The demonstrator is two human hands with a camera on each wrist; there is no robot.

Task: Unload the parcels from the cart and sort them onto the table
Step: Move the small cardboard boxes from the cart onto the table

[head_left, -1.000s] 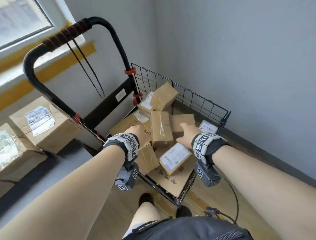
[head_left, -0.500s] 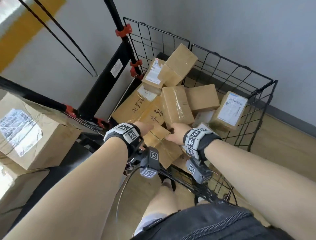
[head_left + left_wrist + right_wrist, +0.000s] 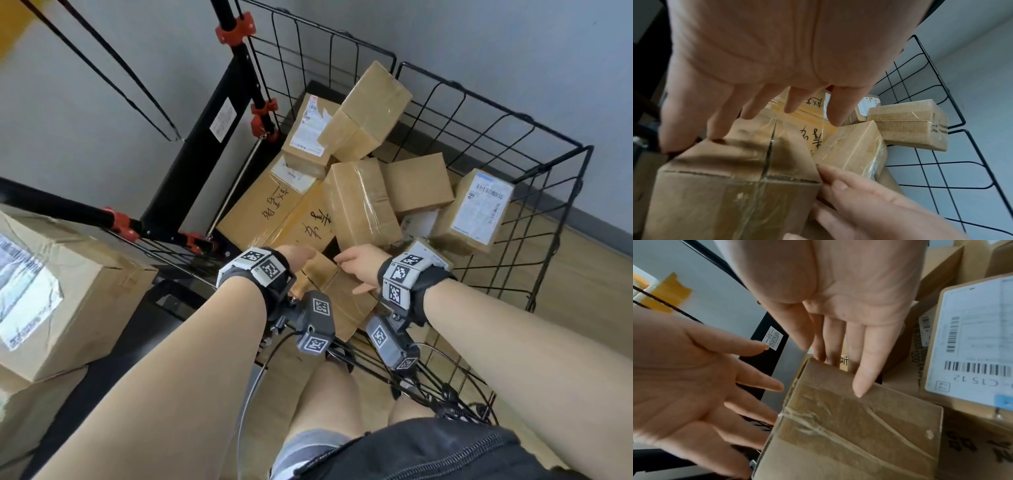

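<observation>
The black wire cart [image 3: 513, 192] holds several brown cardboard parcels. A small taped brown box [image 3: 329, 287] lies at the cart's near edge, seen close in the left wrist view [image 3: 731, 186] and the right wrist view [image 3: 859, 434]. My left hand [image 3: 298, 255] hovers at the box's left side with its fingers straight and spread [image 3: 777, 73] [image 3: 694, 386]. My right hand [image 3: 358, 267] lies on the box's right side, its straight fingers [image 3: 859, 382] reaching over the far edge. Its thumb [image 3: 834, 183] touches the near corner.
Large labelled boxes [image 3: 51, 291] are stacked to the left of the cart. The cart's black handle frame [image 3: 205, 137] rises at the back left. A parcel with a white label [image 3: 476, 209] leans against the right wire wall. Grey wall behind, wooden floor to the right.
Both hands have dropped into the cart and drawn in on either side of the small front box. The head view has tilted down and come closer.
</observation>
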